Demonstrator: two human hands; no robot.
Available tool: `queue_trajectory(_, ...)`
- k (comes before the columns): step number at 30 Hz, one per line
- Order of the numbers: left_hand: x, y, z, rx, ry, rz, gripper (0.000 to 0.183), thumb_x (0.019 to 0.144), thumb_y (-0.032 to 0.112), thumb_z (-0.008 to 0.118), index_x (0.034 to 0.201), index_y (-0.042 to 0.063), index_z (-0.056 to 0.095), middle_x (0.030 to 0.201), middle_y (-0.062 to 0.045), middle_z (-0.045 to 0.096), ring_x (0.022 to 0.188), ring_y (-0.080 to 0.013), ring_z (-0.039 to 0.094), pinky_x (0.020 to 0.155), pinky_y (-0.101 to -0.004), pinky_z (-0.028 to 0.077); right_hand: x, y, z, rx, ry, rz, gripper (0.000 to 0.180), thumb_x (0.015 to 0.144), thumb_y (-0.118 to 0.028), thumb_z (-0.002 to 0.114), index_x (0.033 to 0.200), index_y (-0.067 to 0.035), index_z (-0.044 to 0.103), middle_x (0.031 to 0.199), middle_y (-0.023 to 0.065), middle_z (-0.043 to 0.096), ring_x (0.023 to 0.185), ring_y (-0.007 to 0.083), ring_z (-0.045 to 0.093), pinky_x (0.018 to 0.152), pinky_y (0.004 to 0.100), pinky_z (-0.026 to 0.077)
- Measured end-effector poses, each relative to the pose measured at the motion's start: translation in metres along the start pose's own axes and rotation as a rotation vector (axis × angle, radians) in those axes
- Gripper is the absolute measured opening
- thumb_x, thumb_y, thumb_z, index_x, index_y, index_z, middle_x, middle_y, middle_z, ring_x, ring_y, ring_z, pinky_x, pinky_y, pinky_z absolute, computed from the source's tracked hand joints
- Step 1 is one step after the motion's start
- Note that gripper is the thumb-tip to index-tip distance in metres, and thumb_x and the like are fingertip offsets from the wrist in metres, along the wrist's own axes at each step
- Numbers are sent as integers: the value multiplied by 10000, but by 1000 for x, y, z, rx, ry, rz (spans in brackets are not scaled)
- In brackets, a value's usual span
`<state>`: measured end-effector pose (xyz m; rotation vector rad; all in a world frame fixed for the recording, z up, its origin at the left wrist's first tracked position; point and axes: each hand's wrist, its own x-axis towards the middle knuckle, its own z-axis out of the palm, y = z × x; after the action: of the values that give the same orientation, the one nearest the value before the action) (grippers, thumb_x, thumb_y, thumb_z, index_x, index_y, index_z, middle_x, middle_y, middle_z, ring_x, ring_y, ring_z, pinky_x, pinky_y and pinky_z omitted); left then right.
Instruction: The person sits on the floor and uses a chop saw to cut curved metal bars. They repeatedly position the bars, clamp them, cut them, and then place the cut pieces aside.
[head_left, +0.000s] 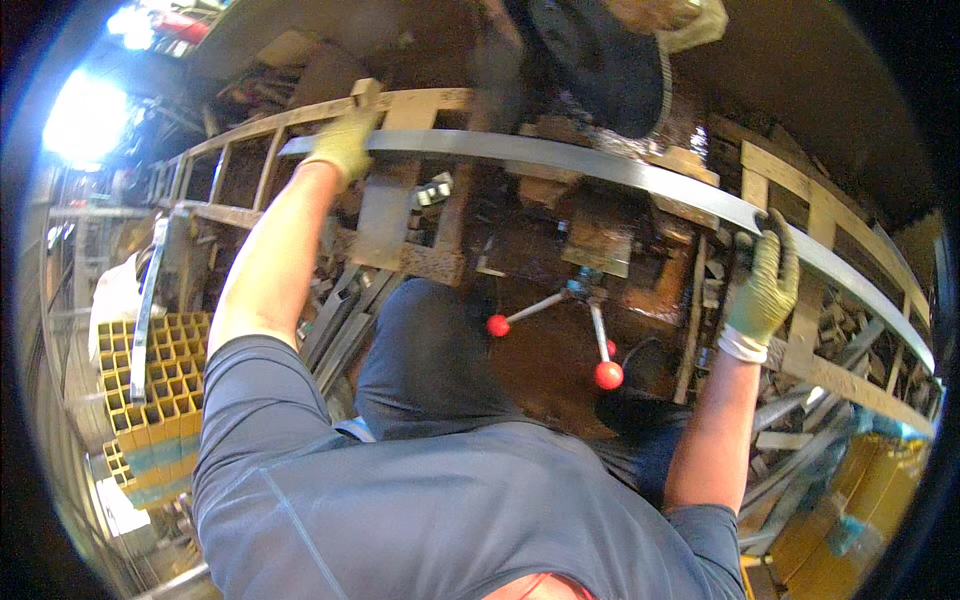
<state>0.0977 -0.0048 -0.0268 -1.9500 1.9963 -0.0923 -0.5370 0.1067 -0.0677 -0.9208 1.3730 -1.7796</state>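
A long pale metal bar (540, 154) spans the view in front of me and looks curved through the lens. Near its left end, my left hand (346, 146) in a yellowish work glove is closed over the bar. My right hand (765, 281), in a similar glove with dark-stained fingertips, rests at the bar's near edge with fingers reaching over it; how firmly it grips cannot be told. Below the bar's middle, a lever handle (581, 289) has red ball knobs, beside a small metal plate (607, 251).
Wooden frames (442, 255) lie left, and a ladder-like wooden rack (821, 225) right. Yellow square tubes (154, 360) are stacked at far left. Steel profiles (337, 322) lie by my left leg. Another person in dark clothing (600, 60) is across from me.
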Motion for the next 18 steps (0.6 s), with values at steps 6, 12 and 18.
queue_trajectory(6, -25, 142, -45, -234, 242, 434, 562, 961, 163, 816, 1510, 126, 703, 1467, -194, 748, 1370, -415, 701, 1168, -524, 560, -2, 7, 5, -35, -88, 0, 360, 1225, -160, 600, 1537, -10, 700, 1432, 141, 784, 1102, 160, 764, 997, 322, 634)
queue_trajectory(12, -24, 108, -23, -309, 350, 431, 508, 978, 50, 741, 1478, 144, 717, 1341, -138, 799, 1278, -398, 743, 1108, -524, 590, -8, 7, 4, -63, -98, -44, 368, 1228, -125, 572, 1554, 8, 678, 1462, 169, 767, 1217, 202, 754, 1055, 361, 637)
queue_trajectory(18, -23, -62, 32, 13, 266, 68, 545, 974, 47, 753, 1501, 183, 714, 1460, -137, 765, 1375, -386, 694, 1183, -492, 552, -4, 11, -13, 48, -80, 29, 367, 1224, -147, 593, 1550, -7, 687, 1475, 168, 759, 1246, 215, 741, 1067, 363, 631)
